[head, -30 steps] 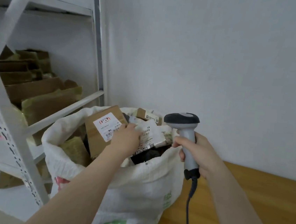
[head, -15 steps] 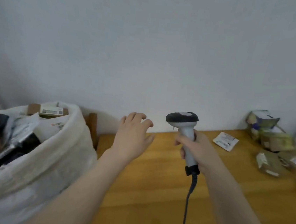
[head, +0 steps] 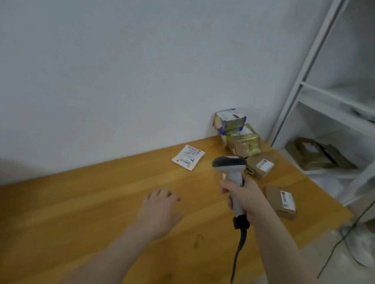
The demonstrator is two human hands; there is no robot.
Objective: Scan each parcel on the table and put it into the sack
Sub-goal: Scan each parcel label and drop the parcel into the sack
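Right hand (head: 245,198) grips the scanner (head: 230,167); left hand (head: 161,208), fingers relaxed, is over the table (head: 80,223). Far right lie a labelled packet (head: 188,157) and box (head: 281,201), print unreadable.

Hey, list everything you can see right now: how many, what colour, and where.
table: one, yellow-brown wood, fills the lower view
flat packet: one, white, labelled, on the table near the wall
taped parcels: two, yellowish, piled in the table's far corner
cardboard boxes: two, brown, labelled, on the table's right side
scanner: one, grey and black, corded, held upright
shelf rack: one, white, right of the table
brown parcels: several, on the rack's low shelf
left hand: open, over the table
right hand: grips the scanner's handle
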